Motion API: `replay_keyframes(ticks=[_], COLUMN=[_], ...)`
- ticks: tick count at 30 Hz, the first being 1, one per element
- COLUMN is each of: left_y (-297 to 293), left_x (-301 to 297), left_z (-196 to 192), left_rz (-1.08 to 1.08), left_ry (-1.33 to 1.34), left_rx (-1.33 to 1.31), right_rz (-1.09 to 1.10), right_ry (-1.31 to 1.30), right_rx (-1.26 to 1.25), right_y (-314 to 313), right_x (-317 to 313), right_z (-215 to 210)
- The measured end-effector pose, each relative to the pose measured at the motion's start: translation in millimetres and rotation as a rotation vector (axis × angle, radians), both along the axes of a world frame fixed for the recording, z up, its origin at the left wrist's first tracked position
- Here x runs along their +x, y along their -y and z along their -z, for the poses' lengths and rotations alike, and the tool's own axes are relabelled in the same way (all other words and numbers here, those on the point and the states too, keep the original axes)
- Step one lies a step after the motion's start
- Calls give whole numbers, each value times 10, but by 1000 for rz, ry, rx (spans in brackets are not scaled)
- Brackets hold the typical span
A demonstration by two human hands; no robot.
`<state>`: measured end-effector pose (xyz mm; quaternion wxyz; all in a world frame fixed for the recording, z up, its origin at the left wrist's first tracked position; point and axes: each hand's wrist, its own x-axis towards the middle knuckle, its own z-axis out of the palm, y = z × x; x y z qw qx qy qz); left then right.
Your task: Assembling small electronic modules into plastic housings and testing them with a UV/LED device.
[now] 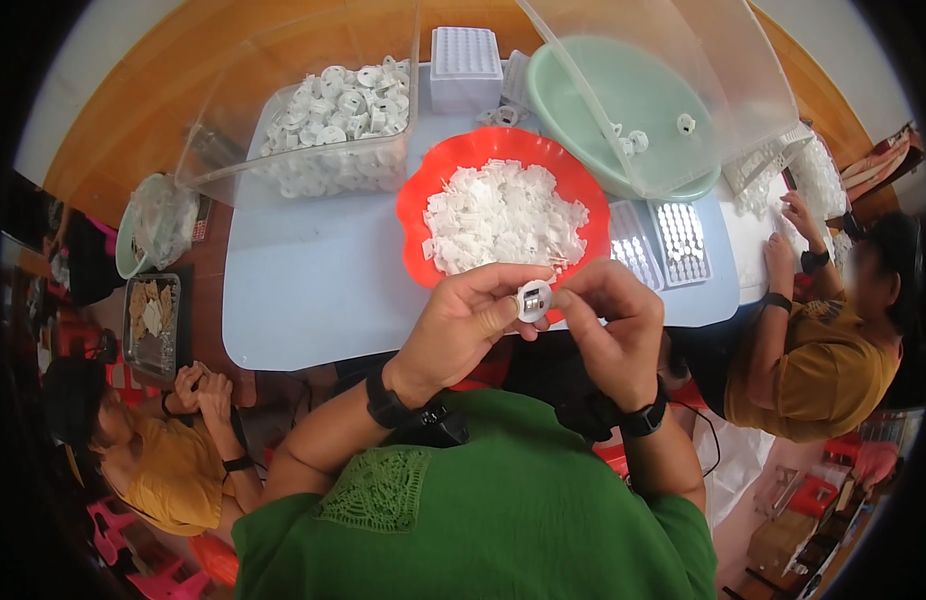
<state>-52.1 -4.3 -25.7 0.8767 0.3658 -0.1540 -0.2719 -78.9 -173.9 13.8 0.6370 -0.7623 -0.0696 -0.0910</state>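
Just in front of the red scalloped bowl point(415, 215), my left hand point(463, 325) pinches a small round white plastic part point(534, 300) between thumb and fingers. Dark and metallic pieces show inside its face. My right hand point(615, 320) is at the part's right edge, thumb and forefinger pressed together; whatever lies between those fingertips is too small to make out. The bowl behind my hands holds a heap of small flat white plastic pieces point(503, 215).
A clear bin point(283, 165) of round white parts stands back left. Behind are a lidded white grid box point(466, 70) and a pale green basin point(573, 95). Trays of silvery discs point(680, 243) lie right on the blue table point(303, 290). Co-workers sit at both sides.
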Motion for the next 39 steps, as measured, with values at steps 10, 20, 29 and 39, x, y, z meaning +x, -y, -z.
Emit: replay_keyframes(ticks=[10,20,29,39], left_y=[-52,-76,-72,-123], left_x=[129,219,254,282], left_z=[16,-82,-164,-108], left_rz=[-10,-73,-91,-102], left_ry=[-47,6,59,21], left_rx=[-41,7,83,102], right_rz=[49,14,-77,-185], right_ry=[201,-74,-142,-226], right_rx=[-258,105,134,265], right_y=[-96,-173,-103,-51], right_x=[31,209,374,367], right_z=[-72,-50,-38,-2])
